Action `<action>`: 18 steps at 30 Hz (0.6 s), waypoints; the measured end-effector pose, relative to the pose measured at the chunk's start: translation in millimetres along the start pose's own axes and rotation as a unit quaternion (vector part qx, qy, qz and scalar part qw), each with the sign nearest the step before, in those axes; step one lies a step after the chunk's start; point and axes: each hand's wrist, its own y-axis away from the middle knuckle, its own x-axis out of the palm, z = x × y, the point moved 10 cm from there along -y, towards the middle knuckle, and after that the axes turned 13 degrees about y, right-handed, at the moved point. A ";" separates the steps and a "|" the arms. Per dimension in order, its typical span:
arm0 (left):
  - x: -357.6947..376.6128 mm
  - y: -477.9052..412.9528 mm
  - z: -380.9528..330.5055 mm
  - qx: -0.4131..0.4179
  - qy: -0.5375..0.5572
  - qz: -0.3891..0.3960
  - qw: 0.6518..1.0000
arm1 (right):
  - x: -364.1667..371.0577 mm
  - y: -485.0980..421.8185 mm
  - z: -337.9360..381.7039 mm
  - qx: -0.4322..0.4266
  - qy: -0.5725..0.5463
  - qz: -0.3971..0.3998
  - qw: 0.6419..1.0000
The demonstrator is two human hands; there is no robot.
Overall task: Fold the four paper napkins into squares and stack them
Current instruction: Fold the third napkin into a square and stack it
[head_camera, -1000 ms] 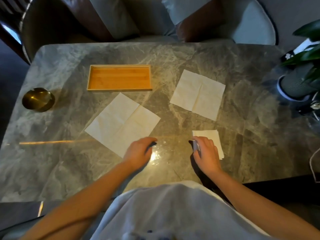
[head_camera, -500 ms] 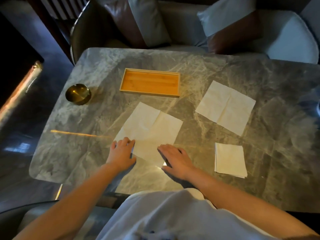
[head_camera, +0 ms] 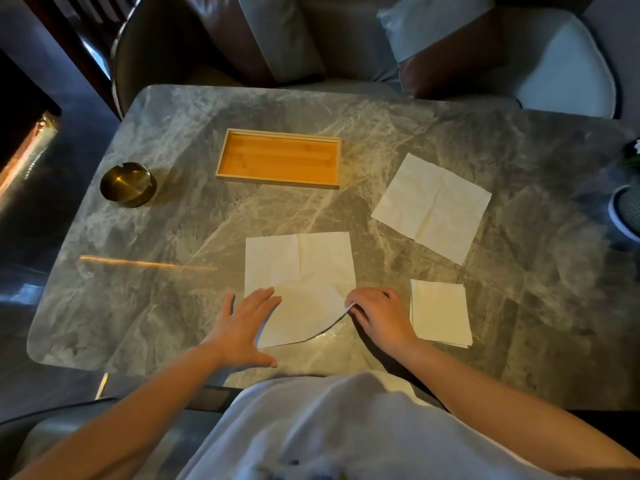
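Left hand (head_camera: pixel 242 327) presses the napkin (head_camera: pixel 298 268), right hand (head_camera: pixel 381 317) pinches its corner

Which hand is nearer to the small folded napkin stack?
Right. The right hand sits just beside the folded stack; the left hand rests on the open napkin, farther away.

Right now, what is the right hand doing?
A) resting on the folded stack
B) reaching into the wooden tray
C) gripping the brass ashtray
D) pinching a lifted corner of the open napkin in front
D: the right hand pinches the raised near-right corner of the open napkin, while the left hand presses flat on its near-left part.
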 end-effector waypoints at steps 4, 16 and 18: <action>-1.9 -2.5 -4.6 0.019 -0.012 -0.016 1.000 | -9.5 7.5 -18.4 0.036 -0.038 -0.025 0.998; -57.8 -8.0 -38.3 0.033 0.160 -0.229 0.960 | -14.9 25.5 -45.4 0.067 -0.104 -0.009 0.992; -54.7 -10.8 -35.7 0.021 0.172 -0.214 0.961 | -9.9 26.1 -50.8 0.080 -0.120 -0.003 0.990</action>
